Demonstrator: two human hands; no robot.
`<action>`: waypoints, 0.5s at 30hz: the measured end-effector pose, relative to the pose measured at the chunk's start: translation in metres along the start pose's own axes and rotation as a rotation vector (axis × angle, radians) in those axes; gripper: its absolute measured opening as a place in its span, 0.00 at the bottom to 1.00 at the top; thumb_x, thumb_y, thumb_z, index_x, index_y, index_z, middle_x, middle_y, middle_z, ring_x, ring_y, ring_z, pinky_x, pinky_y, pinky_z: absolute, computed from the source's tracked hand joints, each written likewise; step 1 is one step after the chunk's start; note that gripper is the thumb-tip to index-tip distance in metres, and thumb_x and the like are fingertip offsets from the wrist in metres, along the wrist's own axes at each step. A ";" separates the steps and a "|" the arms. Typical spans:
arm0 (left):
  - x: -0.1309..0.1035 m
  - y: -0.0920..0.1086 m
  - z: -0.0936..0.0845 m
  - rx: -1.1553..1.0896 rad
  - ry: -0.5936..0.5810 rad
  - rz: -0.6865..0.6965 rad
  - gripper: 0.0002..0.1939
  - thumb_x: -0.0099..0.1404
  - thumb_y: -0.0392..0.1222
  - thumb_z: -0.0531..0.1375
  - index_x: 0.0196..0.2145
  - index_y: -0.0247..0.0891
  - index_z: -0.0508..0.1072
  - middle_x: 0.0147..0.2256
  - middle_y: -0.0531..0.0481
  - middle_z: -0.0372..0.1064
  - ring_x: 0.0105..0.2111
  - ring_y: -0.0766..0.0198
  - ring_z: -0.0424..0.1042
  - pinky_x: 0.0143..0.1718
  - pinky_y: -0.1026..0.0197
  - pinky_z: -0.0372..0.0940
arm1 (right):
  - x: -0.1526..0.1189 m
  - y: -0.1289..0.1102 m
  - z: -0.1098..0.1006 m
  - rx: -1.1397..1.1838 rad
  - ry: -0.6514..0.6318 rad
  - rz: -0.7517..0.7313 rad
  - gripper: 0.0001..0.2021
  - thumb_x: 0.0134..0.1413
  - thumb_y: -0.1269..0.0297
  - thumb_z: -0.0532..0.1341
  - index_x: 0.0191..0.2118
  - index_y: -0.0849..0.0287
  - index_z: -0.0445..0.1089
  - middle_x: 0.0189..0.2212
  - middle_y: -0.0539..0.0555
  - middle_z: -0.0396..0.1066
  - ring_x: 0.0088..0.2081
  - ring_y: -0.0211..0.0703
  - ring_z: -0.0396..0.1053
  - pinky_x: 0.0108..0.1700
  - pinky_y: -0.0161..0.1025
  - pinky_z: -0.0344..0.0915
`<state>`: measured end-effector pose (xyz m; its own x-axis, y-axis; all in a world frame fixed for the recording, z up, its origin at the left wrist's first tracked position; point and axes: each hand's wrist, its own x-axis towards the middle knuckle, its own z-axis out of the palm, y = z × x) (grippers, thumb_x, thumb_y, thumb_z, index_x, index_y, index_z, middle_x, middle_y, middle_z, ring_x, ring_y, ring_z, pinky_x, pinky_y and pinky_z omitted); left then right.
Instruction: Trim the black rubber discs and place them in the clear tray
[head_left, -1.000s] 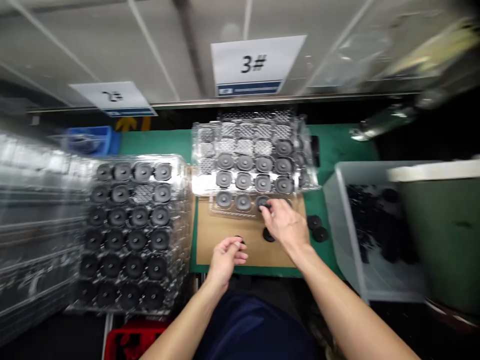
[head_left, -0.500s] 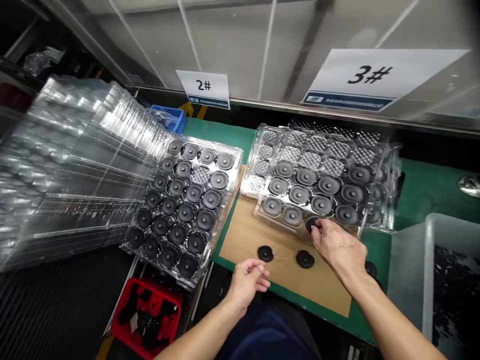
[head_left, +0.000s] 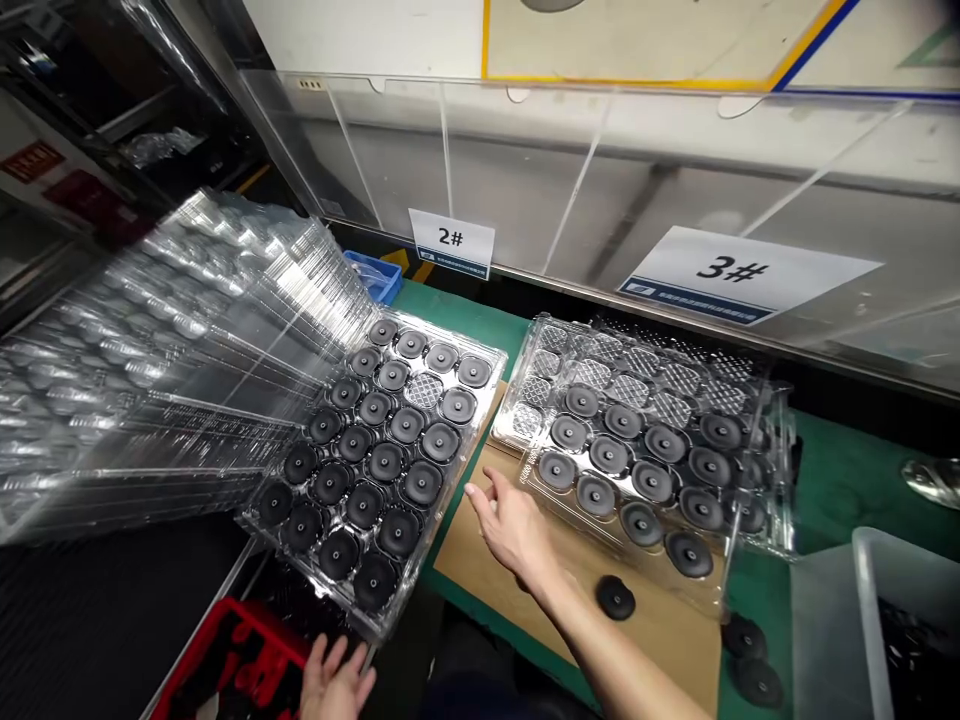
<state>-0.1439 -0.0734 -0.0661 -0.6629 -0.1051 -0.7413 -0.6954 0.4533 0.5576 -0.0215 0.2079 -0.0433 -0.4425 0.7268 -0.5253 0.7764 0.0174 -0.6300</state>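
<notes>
My left hand (head_left: 337,682) is low in the view, fingers spread, just below the near corner of the left clear tray (head_left: 405,600), and nothing shows in it. That tray holds rows of black round discs (head_left: 386,462) with one empty pocket (head_left: 424,391). Over the brown cardboard (head_left: 465,545), between the two trays, my right hand (head_left: 504,512) has its fingers apart and holds nothing. The right clear tray (head_left: 544,498) has discs in its near rows and patterned empty pockets farther back. One loose disc (head_left: 616,597) lies on the cardboard, right of my right forearm.
Tall stacks of clear trays (head_left: 195,330) stand at the left. A red bin (head_left: 225,665) is at the lower left, a blue box (head_left: 379,277) at the back. Two dark discs (head_left: 754,660) lie near a translucent bin (head_left: 870,610). A panel with signs (head_left: 454,240) runs behind.
My right hand has let go of a disc at the right tray and moved left. My left hand has moved down and left, its fingers now spread. The view has tilted up.
</notes>
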 end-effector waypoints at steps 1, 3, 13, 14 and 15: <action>0.006 0.008 0.000 -0.027 0.008 0.033 0.44 0.57 0.33 0.59 0.69 0.45 0.51 0.69 0.30 0.55 0.66 0.37 0.66 0.59 0.39 0.71 | 0.007 -0.007 0.005 0.000 -0.013 0.020 0.30 0.73 0.45 0.49 0.66 0.63 0.66 0.38 0.59 0.80 0.45 0.58 0.78 0.43 0.45 0.67; 0.013 0.023 0.004 -0.072 -0.002 0.087 0.45 0.57 0.31 0.58 0.71 0.44 0.52 0.72 0.32 0.53 0.70 0.40 0.59 0.65 0.40 0.65 | 0.018 -0.015 0.013 -0.002 -0.042 0.051 0.31 0.72 0.44 0.51 0.67 0.64 0.66 0.37 0.59 0.80 0.46 0.58 0.78 0.41 0.43 0.67; -0.003 0.061 0.027 -0.055 -0.031 0.076 0.37 0.69 0.42 0.62 0.72 0.40 0.56 0.72 0.36 0.56 0.69 0.43 0.61 0.70 0.41 0.59 | 0.029 -0.030 0.020 -0.025 -0.084 0.058 0.26 0.73 0.49 0.51 0.61 0.63 0.72 0.41 0.64 0.80 0.48 0.61 0.77 0.45 0.46 0.67; -0.004 0.060 0.022 -0.039 -0.037 0.078 0.36 0.69 0.43 0.62 0.71 0.42 0.56 0.72 0.37 0.57 0.69 0.44 0.61 0.70 0.41 0.59 | 0.026 -0.031 0.020 -0.017 -0.082 0.064 0.27 0.73 0.48 0.51 0.62 0.63 0.71 0.42 0.64 0.80 0.48 0.61 0.77 0.46 0.47 0.68; -0.003 0.057 0.014 -0.030 -0.055 0.093 0.35 0.69 0.46 0.61 0.71 0.44 0.57 0.71 0.39 0.59 0.69 0.44 0.61 0.70 0.41 0.60 | 0.022 -0.031 0.020 -0.007 -0.081 0.069 0.28 0.73 0.47 0.51 0.63 0.62 0.70 0.43 0.64 0.80 0.48 0.61 0.77 0.46 0.47 0.68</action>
<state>-0.1778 -0.0350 -0.0376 -0.7092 -0.0151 -0.7048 -0.6404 0.4318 0.6352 -0.0644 0.2101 -0.0464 -0.4220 0.6688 -0.6120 0.8094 -0.0261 -0.5867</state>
